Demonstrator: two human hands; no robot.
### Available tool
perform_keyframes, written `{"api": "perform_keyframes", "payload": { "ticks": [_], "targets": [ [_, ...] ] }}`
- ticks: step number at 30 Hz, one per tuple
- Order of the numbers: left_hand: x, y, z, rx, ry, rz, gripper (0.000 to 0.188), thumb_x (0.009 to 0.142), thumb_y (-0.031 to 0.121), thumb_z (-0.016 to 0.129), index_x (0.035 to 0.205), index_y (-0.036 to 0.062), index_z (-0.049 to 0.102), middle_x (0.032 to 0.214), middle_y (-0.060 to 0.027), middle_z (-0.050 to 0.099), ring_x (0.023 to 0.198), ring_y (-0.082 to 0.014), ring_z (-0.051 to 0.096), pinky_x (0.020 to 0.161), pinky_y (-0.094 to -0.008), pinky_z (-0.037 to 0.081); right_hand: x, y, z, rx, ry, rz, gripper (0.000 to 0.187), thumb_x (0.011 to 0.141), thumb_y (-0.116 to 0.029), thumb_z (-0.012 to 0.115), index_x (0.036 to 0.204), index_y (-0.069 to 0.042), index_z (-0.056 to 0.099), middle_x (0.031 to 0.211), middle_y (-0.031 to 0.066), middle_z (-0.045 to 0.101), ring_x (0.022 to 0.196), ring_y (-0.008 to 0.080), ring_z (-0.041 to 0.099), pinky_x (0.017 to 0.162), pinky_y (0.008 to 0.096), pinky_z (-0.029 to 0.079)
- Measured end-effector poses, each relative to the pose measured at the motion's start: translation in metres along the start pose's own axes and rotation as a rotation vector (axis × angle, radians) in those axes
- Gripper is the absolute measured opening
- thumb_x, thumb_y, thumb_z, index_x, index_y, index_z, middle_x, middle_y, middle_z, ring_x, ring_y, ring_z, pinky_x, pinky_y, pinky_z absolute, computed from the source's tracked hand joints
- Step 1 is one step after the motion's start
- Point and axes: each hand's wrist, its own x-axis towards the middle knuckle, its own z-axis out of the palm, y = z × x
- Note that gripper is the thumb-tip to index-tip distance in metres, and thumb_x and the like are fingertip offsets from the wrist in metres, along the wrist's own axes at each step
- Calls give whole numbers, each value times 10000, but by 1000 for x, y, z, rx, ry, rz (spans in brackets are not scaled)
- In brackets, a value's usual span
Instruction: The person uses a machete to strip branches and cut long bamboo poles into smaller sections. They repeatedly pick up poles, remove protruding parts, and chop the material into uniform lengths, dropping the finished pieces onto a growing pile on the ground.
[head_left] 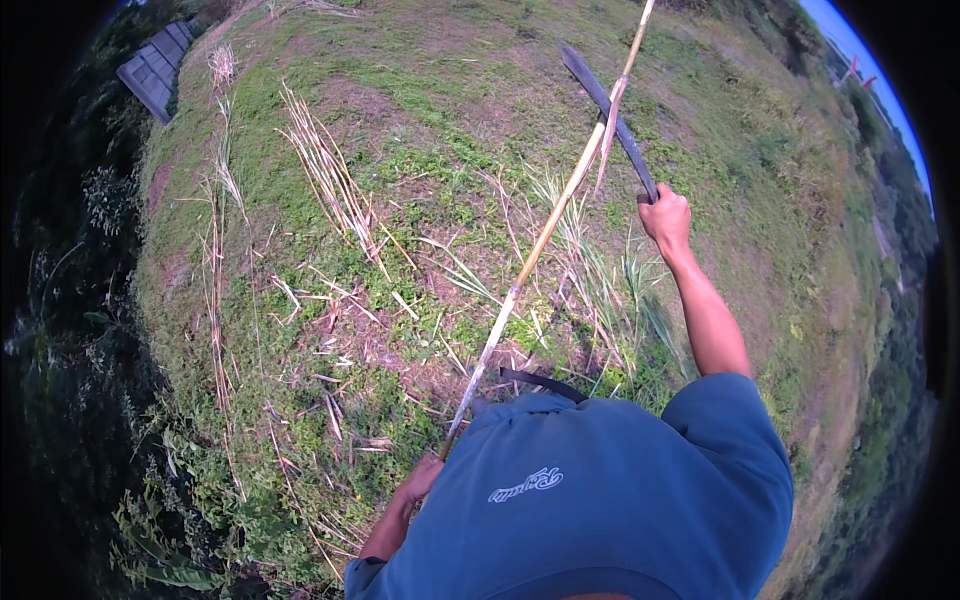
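Observation:
A long pale-yellow cane stalk runs slantwise from low beside my body up past the top edge. My left hand is closed around its lower end, partly hidden by my blue shirt. With my right hand stretched out ahead, I grip a machete by its handle. Its dark blade crosses the upper part of the stalk, near a strip of dry leaf sheath that hangs off the cane. Whether the blade touches the stalk I cannot tell.
A bundle of thin cut stalks lies on the grass to the left. Short cane pieces and long green leaves litter the ground. Dark bushes border the left side, with a grey panel at the far left.

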Motion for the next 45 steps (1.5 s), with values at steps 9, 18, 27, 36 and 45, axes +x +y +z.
{"api": "perform_keyframes", "payload": {
  "ticks": [9,18,27,36,45],
  "targets": [
    [-32,27,9,-240,-156,-199,314,913,256,572,898,-40,675,766,-36,646,594,-89,565,540,-261,461,49,11,7,-71,78,184,261,752,-310,659,792,-52,648,739,208,667,704,386,653,703,484,516],
    [-26,13,-1,156,-129,-4,425,888,339,586,932,-78,659,741,-82,662,659,-129,585,608,-312,475,62,-22,3,1631,-47,585,277,883,-316,627,913,-41,609,930,250,677,475,58,476,436,214,402],
    [26,17,-18,324,190,103,312,879,297,625,920,-9,579,692,-57,570,609,-140,495,571,-315,431,53,-43,-30,1999,-72,430,156,911,-136,600,993,-4,585,987,248,651,491,52,430,454,203,420],
    [86,137,45,335,502,435,384,937,372,555,785,19,541,552,-41,461,520,-149,445,501,-365,377,18,-90,-60,1018,25,338,462,890,-438,634,657,-40,608,652,63,682,437,72,481,432,252,381],
    [107,169,9,219,17,197,611,947,550,444,552,84,450,492,18,395,467,-120,343,467,-337,286,-116,-75,-39,124,15,-510,126,684,-142,641,715,-93,529,651,100,595,545,288,604,518,418,471]
  ]
}}
